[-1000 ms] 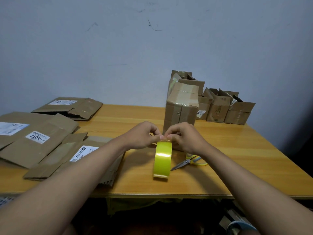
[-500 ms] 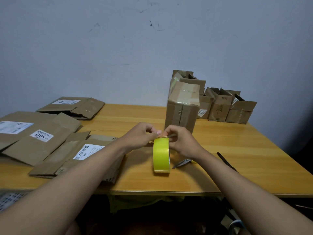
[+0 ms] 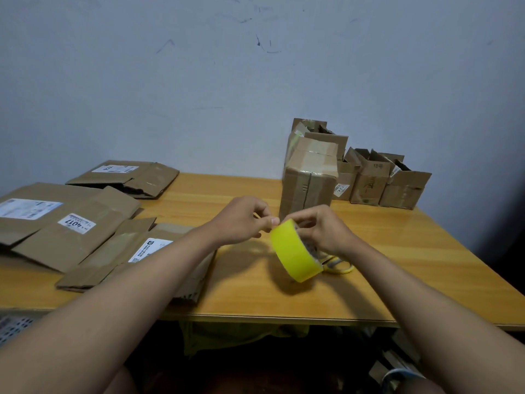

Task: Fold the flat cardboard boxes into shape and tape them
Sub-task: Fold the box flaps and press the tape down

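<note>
Flattened boxes (image 3: 71, 231) lay across the wooden table's (image 3: 412, 265) left side, a taped-up box (image 3: 308, 189) stood behind. Above the table's middle, the tilted yellow tape roll (image 3: 294, 251) sat gripped in the right hand (image 3: 321, 231); the left hand (image 3: 241, 220) pinched its top edge.

Wall: pale blue-grey wall (image 3: 199, 81), matt, with a few dark scuffs and scratches near the top.
Table: wooden table (image 3: 412, 265), orange-brown and glossy, its far edge against the wall.
Under the table: dark, details unclear.
Light: dim and even, darker toward the right edge.
</note>
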